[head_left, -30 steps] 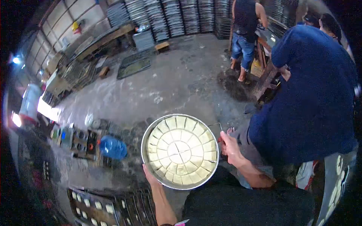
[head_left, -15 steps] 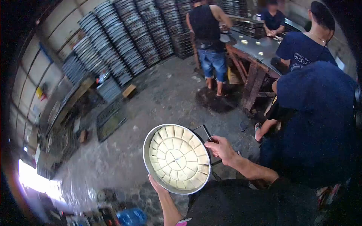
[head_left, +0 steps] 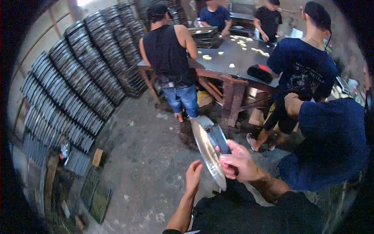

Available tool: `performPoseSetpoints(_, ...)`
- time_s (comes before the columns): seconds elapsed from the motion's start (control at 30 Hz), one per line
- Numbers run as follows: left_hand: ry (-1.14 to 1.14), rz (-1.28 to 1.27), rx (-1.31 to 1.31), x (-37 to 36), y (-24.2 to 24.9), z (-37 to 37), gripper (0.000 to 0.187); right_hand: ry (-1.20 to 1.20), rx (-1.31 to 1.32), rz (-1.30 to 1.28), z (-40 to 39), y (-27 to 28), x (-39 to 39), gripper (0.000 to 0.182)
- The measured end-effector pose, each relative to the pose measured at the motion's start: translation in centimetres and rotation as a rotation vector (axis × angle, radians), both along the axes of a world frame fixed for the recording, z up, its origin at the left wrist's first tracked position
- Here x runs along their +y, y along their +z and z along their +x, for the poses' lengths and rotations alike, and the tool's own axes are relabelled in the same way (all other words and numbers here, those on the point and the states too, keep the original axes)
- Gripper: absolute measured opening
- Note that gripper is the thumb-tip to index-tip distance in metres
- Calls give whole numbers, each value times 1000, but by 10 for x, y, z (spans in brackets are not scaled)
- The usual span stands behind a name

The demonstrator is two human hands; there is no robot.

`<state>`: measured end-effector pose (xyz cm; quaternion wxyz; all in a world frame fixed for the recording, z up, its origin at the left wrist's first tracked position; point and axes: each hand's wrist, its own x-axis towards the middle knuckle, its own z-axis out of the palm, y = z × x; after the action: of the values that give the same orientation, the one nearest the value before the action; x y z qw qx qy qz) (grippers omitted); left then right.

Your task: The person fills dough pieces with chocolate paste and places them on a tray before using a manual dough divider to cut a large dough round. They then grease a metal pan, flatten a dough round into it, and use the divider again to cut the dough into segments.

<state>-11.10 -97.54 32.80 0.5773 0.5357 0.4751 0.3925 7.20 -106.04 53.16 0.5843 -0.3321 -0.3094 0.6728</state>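
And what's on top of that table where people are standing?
The table holds scattered pale pieces, stacked trays and a black and red object too unclear to name. The person in the sleeveless top and the person in the printed shirt each hide part.

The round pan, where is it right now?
In the head view, the round pan is just right of centre, tipped up nearly edge-on, between the right hand that holds it and the left hand.
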Motion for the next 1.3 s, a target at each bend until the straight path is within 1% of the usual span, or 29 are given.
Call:
performPoseSetpoints(0.03,-165,-15,-55,23,-2,28,30,-122,-50,-46,8,-13,16,27)
performPoseSetpoints(0.07,-274,17,-89,108,-16,34,29,-188,-78,-45,5,-39,96,27)
performPoseSetpoints(0.1,-283,7,-80,186,-17,33,29,-225,-81,3,3,-51,171,26)
performPoseSetpoints(0.13,-354,28,-83,192,-2,51,29,-275,-41,18,13,-40,169,29)
performPoseSetpoints(0.2,-442,85,-82,152,26,94,28,-343,25,59,52,-16,107,29)
performPoseSetpoints(0.23,-498,88,-96,157,33,102,29,-374,23,77,53,-2,99,29)
performPoseSetpoints(0.33,-609,14,-140,235,4,145,29,-464,8,62,91,1,138,28)
performPoseSetpoints(0.4,-624,16,-44,286,-6,168,28,-499,5,60,117,2,168,29)
performPoseSetpoints(0.43,-606,-22,-51,305,-1,182,28,-517,19,75,131,3,181,29)
performPoseSetpoints(0.47,-645,-5,28,338,-5,192,29,-529,21,64,144,10,197,29)
performPoseSetpoints(0.57,-587,-42,50,408,-2,250,27,-585,65,51,179,14,234,24)
performPoseSetpoints(0.6,-607,-2,28,437,-9,274,25,-599,42,53,191,15,245,25)
performPoseSetpoints(0.67,-602,28,0,479,4,327,23,-623,27,43,213,20,267,26)
performPoseSetpoints(0.7,-616,126,50,507,6,352,23,-628,19,35,218,27,277,26)
performPoseSetpoints(0.73,-627,223,103,535,-6,380,23,-654,21,26,227,28,288,27)
performPoseSetpoints(0.77,-559,334,155,564,-24,414,23,-684,13,29,238,30,301,28)
performPoseSetpoints(0.8,-482,549,245,585,-31,441,24,-703,-3,41,247,31,316,31)
performPoseSetpoints(0.83,-481,513,294,605,-37,470,24,-732,-11,36,255,32,330,32)
performPoseSetpoints(0.87,-483,473,344,619,-39,495,24,-762,-18,27,264,35,343,33)
performPoseSetpoints(0.9,-492,464,322,631,-42,519,24,-792,-55,-5,272,42,357,33)
performPoseSetpoints(0.97,-366,999,646,646,-51,549,20,-885,-76,-38,285,47,385,35)
performPoseSetpoints(1.0,-364,979,643,650,-55,561,20,-921,-85,-50,296,52,398,36)
performPoseSetpoints(1.03,-427,1027,684,654,-62,568,18,-970,-125,-68,308,54,410,38)
performPoseSetpoints(1.07,-495,1075,727,655,-69,572,16,-983,-115,-11,320,53,421,38)
performPoseSetpoints(1.13,-548,1050,700,653,-68,571,15,-1060,-95,3,335,52,439,39)
performPoseSetpoints(1.17,-606,1042,659,653,-66,567,14,-1069,-159,8,335,52,448,41)
performPoseSetpoints(1.2,-806,876,639,651,-58,565,16,-1067,-146,1,342,52,456,41)
performPoseSetpoints(1.27,-827,726,586,649,-51,567,15,-1075,-257,-54,354,50,468,43)
performPoseSetpoints(1.3,-827,725,593,658,-44,568,15,-1065,-264,-42,360,50,475,43)
